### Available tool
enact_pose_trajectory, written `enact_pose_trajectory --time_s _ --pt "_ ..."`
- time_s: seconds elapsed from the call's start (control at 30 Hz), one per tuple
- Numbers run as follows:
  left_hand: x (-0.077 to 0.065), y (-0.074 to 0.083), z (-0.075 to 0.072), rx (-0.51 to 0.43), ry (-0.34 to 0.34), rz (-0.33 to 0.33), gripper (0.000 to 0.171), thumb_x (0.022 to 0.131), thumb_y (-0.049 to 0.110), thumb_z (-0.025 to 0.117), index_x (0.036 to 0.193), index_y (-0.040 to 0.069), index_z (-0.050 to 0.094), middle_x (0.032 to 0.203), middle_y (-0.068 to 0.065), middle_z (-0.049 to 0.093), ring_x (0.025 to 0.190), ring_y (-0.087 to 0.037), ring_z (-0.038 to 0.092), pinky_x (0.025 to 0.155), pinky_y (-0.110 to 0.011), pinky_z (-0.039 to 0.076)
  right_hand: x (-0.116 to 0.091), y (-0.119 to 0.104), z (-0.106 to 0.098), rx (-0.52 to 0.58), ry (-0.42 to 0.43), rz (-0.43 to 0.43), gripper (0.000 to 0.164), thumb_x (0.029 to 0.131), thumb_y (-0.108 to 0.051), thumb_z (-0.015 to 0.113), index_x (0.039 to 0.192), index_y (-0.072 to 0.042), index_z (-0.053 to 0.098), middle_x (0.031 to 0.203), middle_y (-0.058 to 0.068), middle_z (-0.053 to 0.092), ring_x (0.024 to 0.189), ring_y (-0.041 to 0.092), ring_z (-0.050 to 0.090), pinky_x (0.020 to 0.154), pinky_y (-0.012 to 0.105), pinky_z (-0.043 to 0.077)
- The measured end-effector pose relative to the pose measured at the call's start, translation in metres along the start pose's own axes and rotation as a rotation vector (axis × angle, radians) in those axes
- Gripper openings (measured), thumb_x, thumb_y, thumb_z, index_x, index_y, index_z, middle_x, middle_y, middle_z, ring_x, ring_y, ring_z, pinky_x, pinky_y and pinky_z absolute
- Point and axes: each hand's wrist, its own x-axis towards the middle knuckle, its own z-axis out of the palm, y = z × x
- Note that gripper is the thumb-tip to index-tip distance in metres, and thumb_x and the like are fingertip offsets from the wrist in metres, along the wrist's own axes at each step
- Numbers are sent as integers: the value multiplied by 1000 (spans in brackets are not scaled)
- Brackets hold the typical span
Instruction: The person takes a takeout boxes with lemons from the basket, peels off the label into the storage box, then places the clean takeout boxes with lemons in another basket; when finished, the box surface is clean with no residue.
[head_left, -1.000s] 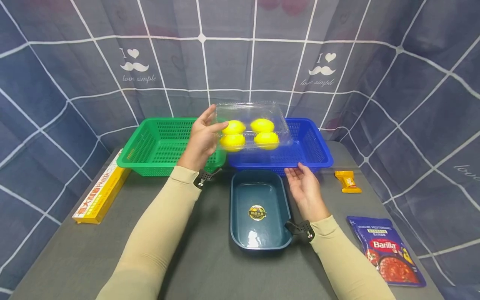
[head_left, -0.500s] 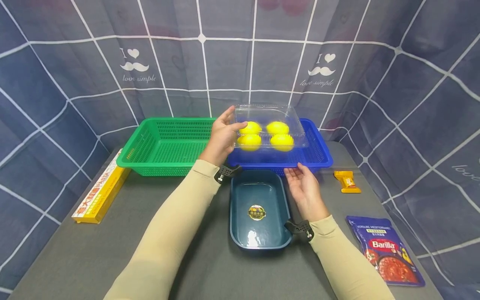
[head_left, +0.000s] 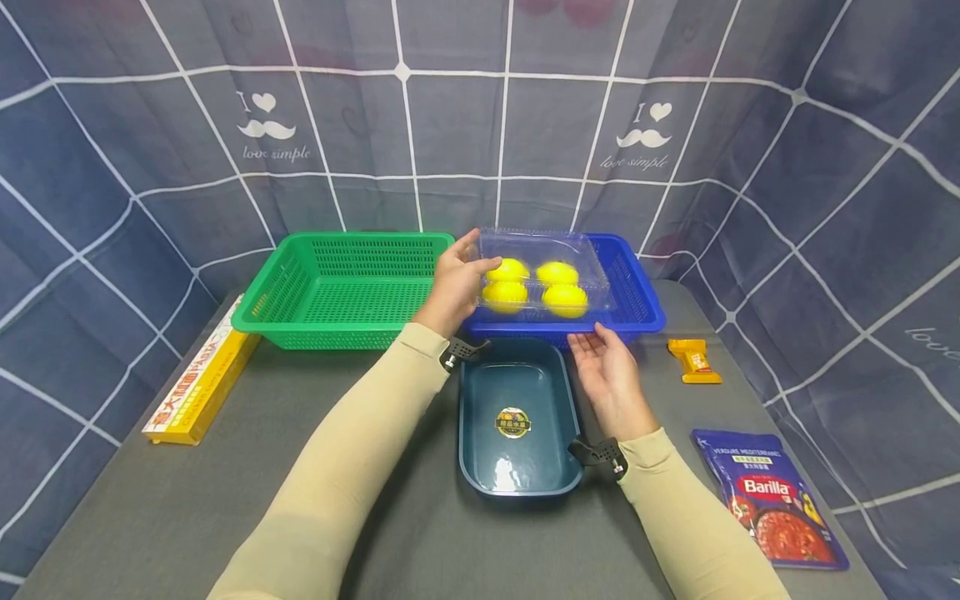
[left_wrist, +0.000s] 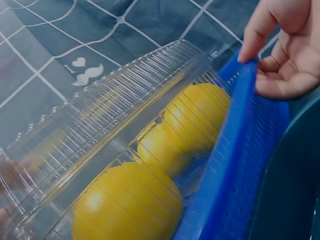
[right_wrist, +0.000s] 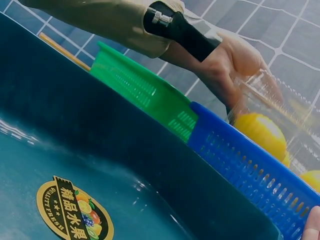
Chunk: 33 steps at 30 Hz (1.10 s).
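My left hand (head_left: 456,286) grips the left end of a clear plastic clamshell box (head_left: 543,242). Several yellow lemons (head_left: 566,300) lie inside it, seen through the clear walls. The box sits low within the outline of the blue basket (head_left: 647,312); whether it touches the basket floor I cannot tell. My right hand (head_left: 611,379) holds the front rim of that basket, thumb at the rim and fingers against the outer wall. In the left wrist view, the lemons (left_wrist: 127,202) show just behind the blue rim, with the right hand (left_wrist: 290,50) at its far end.
A green basket (head_left: 258,312) stands left of the blue one. In front is a dark teal tray (head_left: 517,462) with a round sticker. A yellow pasta box (head_left: 202,375) lies at left. An orange-wrapped snack (head_left: 695,361) and a purple Barilla pouch (head_left: 772,500) lie at right.
My left hand has carried the box of lemons rightward, then lowered it toward the blue basket. The right hand has stayed at the basket's front rim.
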Motion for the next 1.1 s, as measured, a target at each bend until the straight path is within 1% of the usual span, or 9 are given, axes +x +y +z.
enact_pose_trajectory --time_s 0.13,0.23,0.3,0.53,0.63,0.73,0.87,0.97,1.1 --pt "1 -5 2 42 1 15 74 92 -6 76 158 14 51 164 -20 36 112 -19 55 76 -30 51 0 0 1 -4 4 0 12 112 -9 49 120 -5 41 114 10 44 103 21 50 101 31 51" --pt "2 -10 5 76 -1 37 72 93 -6 75 158 10 49 164 -23 35 82 -13 56 63 -23 48 0 1 2 -6 6 1 11 112 -9 49 118 -5 41 113 10 43 103 21 50 102 31 51" --pt "4 -13 6 92 1 53 71 94 -6 74 159 7 48 164 -24 35 62 -8 43 54 -18 42 -1 2 2 -10 2 0 11 112 -9 49 118 -5 41 113 10 44 104 21 50 103 32 50" --pt "3 -20 11 225 28 71 68 97 -4 71 159 6 46 162 -23 38 62 -8 44 50 -18 40 0 3 3 -6 -20 0 12 112 -9 48 121 -4 42 115 10 44 106 21 50 101 31 51" --pt "2 -23 11 266 44 59 67 98 -3 70 160 6 45 160 -23 42 49 -7 36 45 -17 39 -1 3 2 -12 -26 -1 13 112 -9 47 123 -4 43 115 10 44 104 21 50 98 31 52" --pt "4 -27 11 335 65 56 66 99 -1 70 160 7 45 158 -21 46 48 -7 40 45 -19 41 -1 3 2 -24 -32 0 20 113 -10 46 131 -4 42 116 9 44 106 20 50 100 30 52" --pt "6 -30 12 427 74 63 65 100 3 70 159 8 46 158 -18 47 59 -12 51 56 -23 49 -2 3 1 -24 -29 1 24 113 -10 46 135 -3 40 116 9 44 107 20 49 103 30 49" --pt "8 -30 14 499 55 69 64 100 5 70 160 7 46 160 -16 46 91 -18 63 79 -28 56 -1 2 0 -20 -22 0 19 112 -10 47 130 -4 41 116 9 43 106 20 49 104 31 49" --pt "9 -29 15 633 -26 63 64 103 8 67 162 8 41 164 -13 40 139 -28 49 109 -39 45 -2 1 0 -23 -16 -2 14 113 -11 47 124 -5 42 115 9 42 105 20 49 102 31 51"
